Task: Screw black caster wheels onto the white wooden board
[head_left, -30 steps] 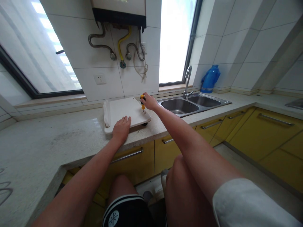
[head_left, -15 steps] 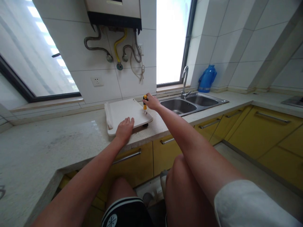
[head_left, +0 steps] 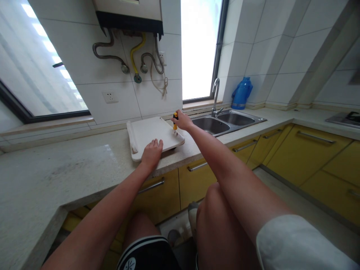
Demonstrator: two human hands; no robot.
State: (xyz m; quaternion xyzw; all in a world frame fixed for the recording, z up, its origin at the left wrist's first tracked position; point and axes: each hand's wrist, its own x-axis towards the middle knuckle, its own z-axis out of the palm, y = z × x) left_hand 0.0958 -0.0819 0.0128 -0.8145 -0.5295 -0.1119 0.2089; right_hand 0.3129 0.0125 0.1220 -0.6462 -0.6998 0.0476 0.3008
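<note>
A flat white panel [head_left: 150, 131] with rounded corners and a raised left side lies on the counter. Its near edge is lifted a little, with something dark underneath. My left hand [head_left: 152, 153] rests on that edge, fingers stretched out over the surface and holding nothing. At the panel's right side my right hand [head_left: 182, 120] grips a yellow-and-black screwdriver [head_left: 175, 125]. The screwdriver stands upright, its tip down at the panel close to the right edge. Whether the tip sits in a screw is too small to tell.
A double steel sink [head_left: 212, 125] with a tall faucet [head_left: 216, 95] is right of the panel. Farther right stands a blue thermos flask [head_left: 242, 93]. A water heater [head_left: 129, 17] with hoses hangs above. Yellow cabinets [head_left: 198, 183] line the counter front [head_left: 84, 161].
The view has shifted slightly. The panel appears turned a little on the counter, and both hands remain in place on it and on the screwdriver.
</note>
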